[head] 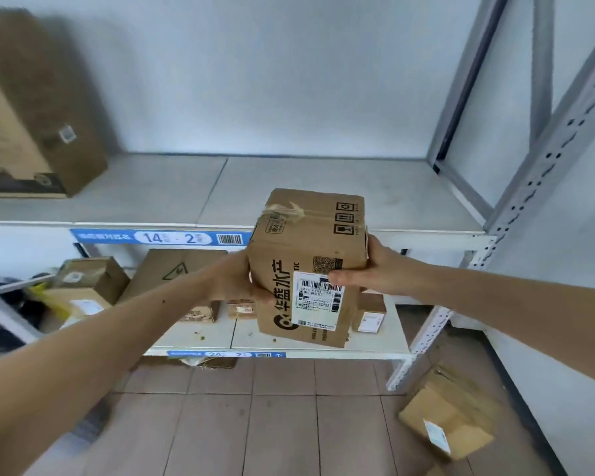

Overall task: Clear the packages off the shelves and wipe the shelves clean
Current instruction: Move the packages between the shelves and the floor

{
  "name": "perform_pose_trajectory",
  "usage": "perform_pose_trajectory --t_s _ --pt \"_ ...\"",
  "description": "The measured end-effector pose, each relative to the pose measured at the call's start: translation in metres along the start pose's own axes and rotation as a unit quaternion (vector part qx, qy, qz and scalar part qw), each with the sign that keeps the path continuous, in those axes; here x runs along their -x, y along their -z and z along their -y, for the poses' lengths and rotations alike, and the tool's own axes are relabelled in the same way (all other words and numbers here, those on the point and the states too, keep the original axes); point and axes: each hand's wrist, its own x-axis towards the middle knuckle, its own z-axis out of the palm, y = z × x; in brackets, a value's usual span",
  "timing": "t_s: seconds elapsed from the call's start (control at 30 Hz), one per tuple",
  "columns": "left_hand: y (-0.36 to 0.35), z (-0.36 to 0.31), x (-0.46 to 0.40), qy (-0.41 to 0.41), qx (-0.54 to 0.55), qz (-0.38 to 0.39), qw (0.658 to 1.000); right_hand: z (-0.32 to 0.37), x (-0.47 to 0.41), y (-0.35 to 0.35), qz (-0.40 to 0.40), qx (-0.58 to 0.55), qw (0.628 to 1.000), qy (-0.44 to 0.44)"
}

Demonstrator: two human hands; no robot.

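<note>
Upper shelf [289, 187] bears large box [31, 108]; floor [255, 424], carton [450, 420].

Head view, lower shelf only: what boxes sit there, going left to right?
Taped box at the far left → labelled box in front of it → big flat box leaning at the back → small box right of the held box.

Head camera (worn) looks down, near shelves [289, 187].

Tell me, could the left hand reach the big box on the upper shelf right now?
Probably not right away: the left hand and right hand both hold a box. The way to the big box looks open, though, across the upper shelf.
</note>
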Motion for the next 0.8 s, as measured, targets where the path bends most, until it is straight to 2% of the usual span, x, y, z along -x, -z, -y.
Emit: perform_pose_trajectory --t_s 0.3,0.47,0.8 --pt "0.144 0.075 0.042 0.010 -0.033 -0.074 0.997 0.131 -0.081 -0.054 0.017 0.005 0.998 0.053" --pt "0.203 0.120 0.047 0.000 -0.036 -0.081 0.996 0.180 -0.119 -0.087 0.015 0.005 0.998 0.062" --pt "0.288 0.207 0.022 0.037 -0.015 -0.120 0.992 0.248 -0.237 -0.126 0.014 0.036 0.998 0.058"
